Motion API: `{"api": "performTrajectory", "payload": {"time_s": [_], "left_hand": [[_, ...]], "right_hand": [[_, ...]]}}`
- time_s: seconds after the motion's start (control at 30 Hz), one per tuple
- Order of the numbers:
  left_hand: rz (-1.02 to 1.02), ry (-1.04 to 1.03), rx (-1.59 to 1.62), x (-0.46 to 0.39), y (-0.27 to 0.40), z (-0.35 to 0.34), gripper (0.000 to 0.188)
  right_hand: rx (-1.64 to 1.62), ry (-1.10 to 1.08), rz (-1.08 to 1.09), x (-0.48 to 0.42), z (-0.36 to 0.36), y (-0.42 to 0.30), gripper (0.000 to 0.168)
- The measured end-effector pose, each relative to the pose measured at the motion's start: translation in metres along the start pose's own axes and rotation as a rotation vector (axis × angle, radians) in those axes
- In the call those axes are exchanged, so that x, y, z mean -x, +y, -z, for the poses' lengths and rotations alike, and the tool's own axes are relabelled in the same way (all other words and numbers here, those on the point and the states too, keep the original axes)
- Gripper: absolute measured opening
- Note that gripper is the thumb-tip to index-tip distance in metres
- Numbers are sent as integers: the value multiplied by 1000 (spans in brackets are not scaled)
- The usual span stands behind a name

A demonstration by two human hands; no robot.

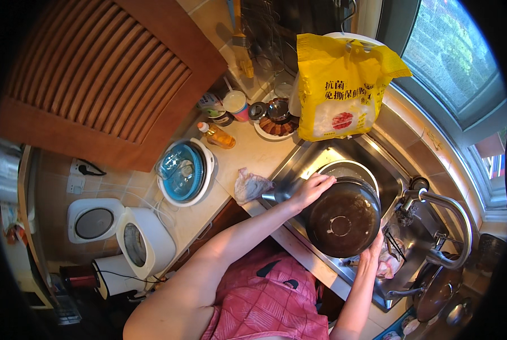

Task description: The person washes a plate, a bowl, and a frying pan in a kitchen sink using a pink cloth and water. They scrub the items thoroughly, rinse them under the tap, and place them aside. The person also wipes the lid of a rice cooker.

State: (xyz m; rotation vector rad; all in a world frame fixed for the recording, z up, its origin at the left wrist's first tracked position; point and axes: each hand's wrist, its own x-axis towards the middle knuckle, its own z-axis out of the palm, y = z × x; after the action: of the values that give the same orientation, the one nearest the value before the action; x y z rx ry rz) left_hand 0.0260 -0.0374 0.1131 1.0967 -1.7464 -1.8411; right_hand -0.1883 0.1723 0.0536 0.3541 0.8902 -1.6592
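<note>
A dark round metal pot (pixel 342 216) is tilted over the sink, its base with a small ring mark turned up towards me. My left hand (pixel 315 191) grips its upper left edge. At the lower right edge, my right hand (pixel 373 246) holds it too. Behind it in the left bowl of the stainless steel sink (pixel 293 178) sits a pale-rimmed round vessel (pixel 349 165), partly covered by the pot. Whether anything runs out of the pot is hidden.
The chrome faucet (pixel 465 216) arches over the right bowl, which holds dishes. A yellow plastic bag (pixel 342 89) hangs behind the sink. On the left counter are a crumpled cloth (pixel 250 186), a blue basket (pixel 179 170), an oil bottle (pixel 219 136) and an opened rice cooker (pixel 153 242).
</note>
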Motion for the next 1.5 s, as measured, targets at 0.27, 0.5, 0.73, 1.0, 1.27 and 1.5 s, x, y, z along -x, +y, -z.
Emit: {"api": "performTrajectory", "payload": {"time_s": [0.27,0.5,0.73,1.0,1.27,1.5], "left_hand": [[-34,90,27,22,52,-22,40],[-61,123,32,36,61,-36,40],[-193,164,-25,48,47,-35,37],[247,173,337,94,10,6,43],[533,-114,701,156,6,15,78],[658,-129,539,137,-16,-13,54]], "right_hand": [[21,-112,75,33,-29,-25,41],[43,-149,38,51,-31,-41,45],[97,-179,-9,72,-48,-38,44],[727,-166,374,122,-89,-2,25],[1871,-727,1258,152,-82,33,25],[2018,-736,1313,157,-80,32,21]]}}
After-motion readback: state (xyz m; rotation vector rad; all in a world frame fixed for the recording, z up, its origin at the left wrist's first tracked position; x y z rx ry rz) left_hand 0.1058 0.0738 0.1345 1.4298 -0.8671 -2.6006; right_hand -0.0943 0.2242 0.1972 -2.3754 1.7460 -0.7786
